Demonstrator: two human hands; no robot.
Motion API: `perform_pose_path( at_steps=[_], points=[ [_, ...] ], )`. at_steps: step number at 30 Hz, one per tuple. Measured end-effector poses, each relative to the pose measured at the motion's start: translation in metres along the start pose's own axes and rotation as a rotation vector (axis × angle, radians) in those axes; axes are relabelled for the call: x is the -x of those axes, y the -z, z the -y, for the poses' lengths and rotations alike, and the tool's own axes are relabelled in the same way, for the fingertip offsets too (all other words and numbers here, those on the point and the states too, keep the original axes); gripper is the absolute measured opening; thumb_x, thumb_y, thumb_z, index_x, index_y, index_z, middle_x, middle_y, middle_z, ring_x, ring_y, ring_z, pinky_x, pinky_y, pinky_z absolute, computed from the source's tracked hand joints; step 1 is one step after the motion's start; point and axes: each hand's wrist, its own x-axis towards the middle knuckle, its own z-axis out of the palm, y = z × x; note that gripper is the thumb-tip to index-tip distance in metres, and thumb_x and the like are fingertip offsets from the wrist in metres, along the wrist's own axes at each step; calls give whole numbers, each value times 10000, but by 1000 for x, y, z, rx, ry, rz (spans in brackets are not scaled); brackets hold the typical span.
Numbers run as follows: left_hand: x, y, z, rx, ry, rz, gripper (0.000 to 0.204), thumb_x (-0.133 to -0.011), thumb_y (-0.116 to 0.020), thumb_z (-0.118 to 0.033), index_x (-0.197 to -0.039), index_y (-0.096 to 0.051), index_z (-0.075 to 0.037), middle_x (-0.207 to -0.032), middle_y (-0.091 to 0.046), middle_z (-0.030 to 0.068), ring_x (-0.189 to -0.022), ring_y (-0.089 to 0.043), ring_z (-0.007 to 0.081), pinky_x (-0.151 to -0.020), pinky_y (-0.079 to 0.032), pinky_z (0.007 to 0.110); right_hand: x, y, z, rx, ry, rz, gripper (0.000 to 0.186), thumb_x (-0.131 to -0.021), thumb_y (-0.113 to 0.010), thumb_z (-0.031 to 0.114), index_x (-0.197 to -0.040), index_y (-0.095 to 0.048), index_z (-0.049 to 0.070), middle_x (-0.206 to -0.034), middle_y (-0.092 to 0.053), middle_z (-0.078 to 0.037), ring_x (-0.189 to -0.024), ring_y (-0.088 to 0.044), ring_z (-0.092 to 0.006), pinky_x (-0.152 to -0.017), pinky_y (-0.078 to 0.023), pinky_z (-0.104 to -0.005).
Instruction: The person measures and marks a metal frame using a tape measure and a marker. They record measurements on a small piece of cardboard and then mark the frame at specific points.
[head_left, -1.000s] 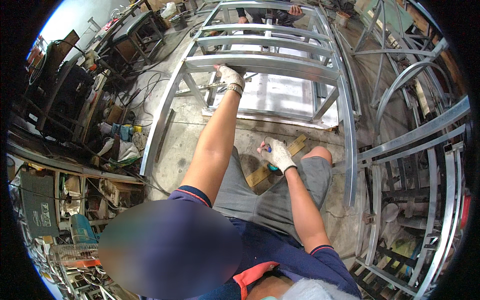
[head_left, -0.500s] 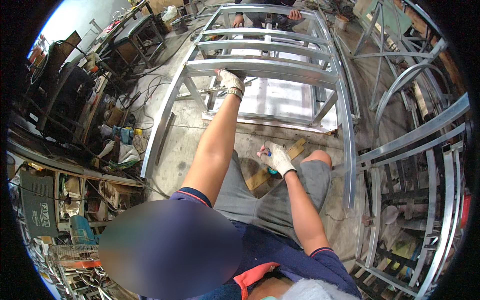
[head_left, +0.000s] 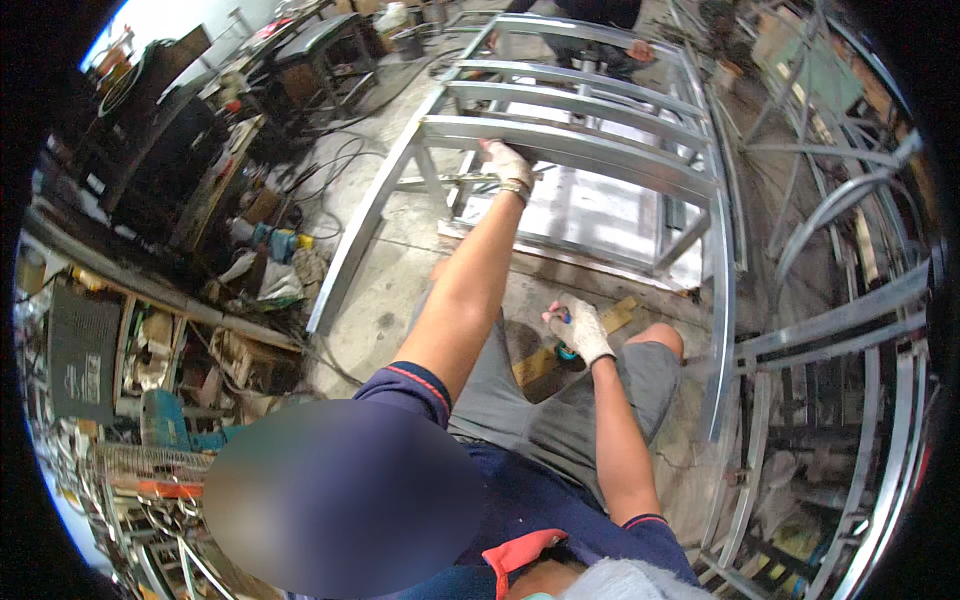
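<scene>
A silver metal frame (head_left: 590, 148) of square tubing, with several crossbars, stretches out in front of me. My left hand (head_left: 508, 165), in a white knit glove, grips the underside of its near crossbar; the fingertips are partly hidden. Lower and to the right, over my lap, my gloved right hand (head_left: 580, 328) is closed around a small object with a blue part, mostly hidden by the fingers. Just below that hand is a round teal thing (head_left: 567, 354), too covered to name. Beneath it lies a yellowish flat strip (head_left: 540, 372) on the floor.
Another person's hand (head_left: 640, 50) is at the frame's far end. A white panel (head_left: 600, 215) lies below the bars. More metal frames (head_left: 860, 400) stand on the right. Cables (head_left: 335, 170), benches and clutter, including a wire-guarded fan (head_left: 150, 465), are on the left.
The whole view has shifted and tilted, so the frame appears farther right. My left hand stays at the crossbar, and my right hand keeps its closed hold over my lap.
</scene>
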Motion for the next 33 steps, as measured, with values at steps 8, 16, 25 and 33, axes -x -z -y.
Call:
perform_pose_path(
  at_steps=[8,16,25,33],
  points=[
    [8,-5,2,33,12,-57,731,-995,-380,-684,-1457,-466,-124,-1378,-582,140,-1125,-614,320,-922,-535,489,-1,-2,2,16,-16,-25,295,-810,-801,316,-920,-669,76,-823,-699,-133,-766,-674,-279,-720,-526,-394],
    [-15,-1,21,118,35,-65,779,-964,-360,-762,-1375,-495,-114,-1273,-619,145,-1029,-633,310,-748,-572,466,-3,-5,-3,8,22,-16,334,-813,-787,355,-940,-653,77,-769,-648,-140,-749,-651,-321,-712,-514,-428],
    [-36,7,35,76,21,-68,765,-963,-350,-768,-1374,-456,-131,-1263,-602,134,-991,-630,292,-724,-578,461,-5,-7,-7,30,15,2,331,-818,-789,351,-962,-668,78,-801,-678,-138,-776,-669,-329,-719,-520,-427],
    [-3,-4,14,136,67,-58,782,-974,-385,-734,-1461,-405,-123,-1392,-552,171,-1172,-602,346,-904,-552,515,-7,-10,-9,19,13,17,333,-814,-806,331,-956,-663,66,-828,-698,-147,-762,-668,-314,-717,-522,-415]
  ],
)
